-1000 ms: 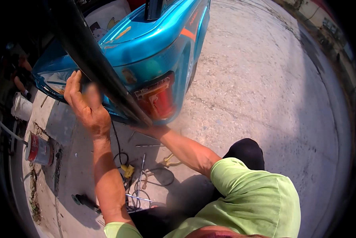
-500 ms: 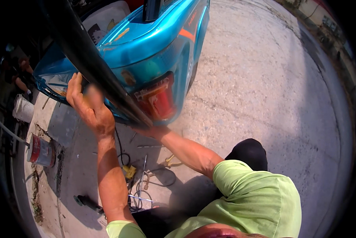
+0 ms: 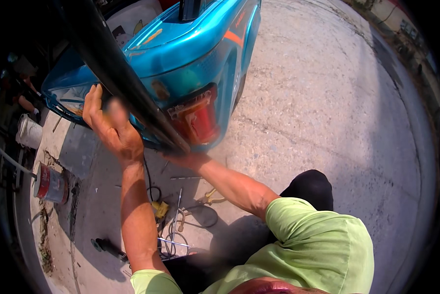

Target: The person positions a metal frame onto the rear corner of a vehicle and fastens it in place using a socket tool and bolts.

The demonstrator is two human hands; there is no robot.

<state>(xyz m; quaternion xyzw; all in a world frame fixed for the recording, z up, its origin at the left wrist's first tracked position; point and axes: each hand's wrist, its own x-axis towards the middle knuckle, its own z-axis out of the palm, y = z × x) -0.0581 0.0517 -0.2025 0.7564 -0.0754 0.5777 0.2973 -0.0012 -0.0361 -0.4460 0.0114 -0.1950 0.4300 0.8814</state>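
A blue vehicle body [image 3: 180,56] with a red tail light [image 3: 200,122] fills the upper middle. In front of it a thick black tube [image 3: 124,81] runs slantwise down to its lower edge. My left hand [image 3: 113,130] is raised beside the tube, fingers stretched and holding nothing I can see; whether they touch the body or the tube I cannot tell. My right hand [image 3: 178,159] reaches under the body's lower edge near the tube's end. Its fingers are hidden, and so is whatever they touch.
On the concrete below lie a yellow tool part [image 3: 160,209], a dark cable [image 3: 215,218], thin metal rods [image 3: 177,218] and a black tool [image 3: 109,249]. A red and white bucket [image 3: 51,184] and a white bucket [image 3: 30,131] stand at the left. My dark-clad knee [image 3: 308,188] is at the right.
Both hands keep nearly the same places and poses. The body and tube sit only very slightly differently in the picture.
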